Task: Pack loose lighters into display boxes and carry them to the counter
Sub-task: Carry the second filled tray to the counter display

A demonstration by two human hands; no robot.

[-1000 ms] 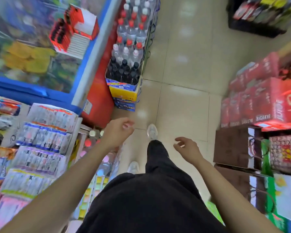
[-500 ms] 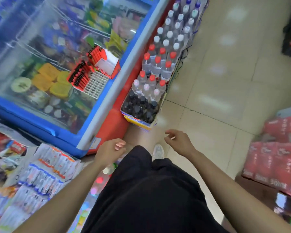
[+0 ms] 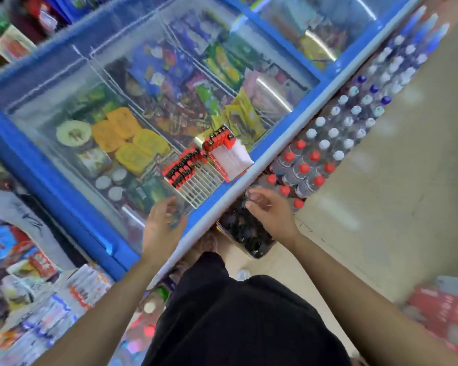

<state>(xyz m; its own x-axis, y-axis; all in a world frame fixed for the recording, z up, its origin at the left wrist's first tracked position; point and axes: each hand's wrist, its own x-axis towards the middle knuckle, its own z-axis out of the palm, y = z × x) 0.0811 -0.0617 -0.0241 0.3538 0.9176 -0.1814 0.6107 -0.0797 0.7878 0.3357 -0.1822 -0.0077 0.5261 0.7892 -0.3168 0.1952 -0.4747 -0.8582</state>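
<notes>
Once swung round to blue glass-topped chest freezer (image 3: 37, 165), now reaching.
Left hand (image 3: 160, 228), right hand (image 3: 270, 215) lifted, fingers loose, empty; red black-capped lighters (image 3: 183, 167) and red-and-white cardboard display box (image 3: 232, 155) on glass just ahead.

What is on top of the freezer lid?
Two display boxes: a white grid tray part-filled with red lighters, and a red box holding a few. The freezer goods beneath them are hidden.

Two display boxes (image 3: 193, 177), two hands (image 3: 161, 228), one freezer (image 3: 50, 180).
</notes>
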